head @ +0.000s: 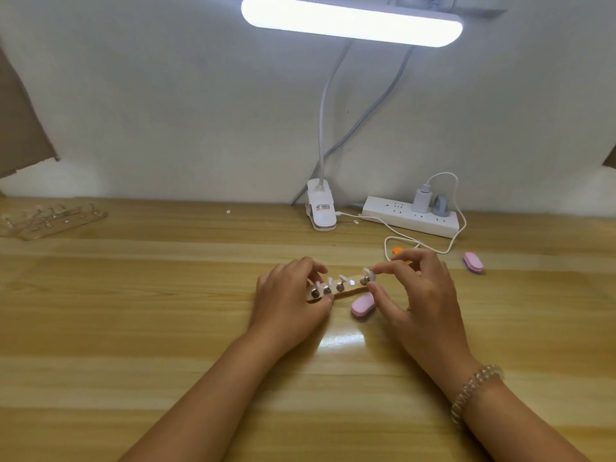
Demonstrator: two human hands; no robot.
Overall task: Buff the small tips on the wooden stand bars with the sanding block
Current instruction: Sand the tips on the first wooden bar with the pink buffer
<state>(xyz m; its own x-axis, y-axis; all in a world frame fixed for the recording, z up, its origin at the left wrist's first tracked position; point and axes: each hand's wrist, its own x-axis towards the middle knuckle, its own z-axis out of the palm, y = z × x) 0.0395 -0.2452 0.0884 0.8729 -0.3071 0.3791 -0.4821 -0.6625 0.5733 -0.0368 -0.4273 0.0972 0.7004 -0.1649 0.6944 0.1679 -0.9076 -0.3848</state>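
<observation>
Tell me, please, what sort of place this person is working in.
Most likely a small craft desk at home or in a workshop: a wooden desktop against a plain wall, a clip-on lamp, a power strip, and a pink sanding block beside the stand bar.

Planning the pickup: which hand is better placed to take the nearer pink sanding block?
Likely right. The right hand only pinches a tip at the end of the bar, and the block lies beside its thumb; the left hand grips the bar, steadying it.
</observation>
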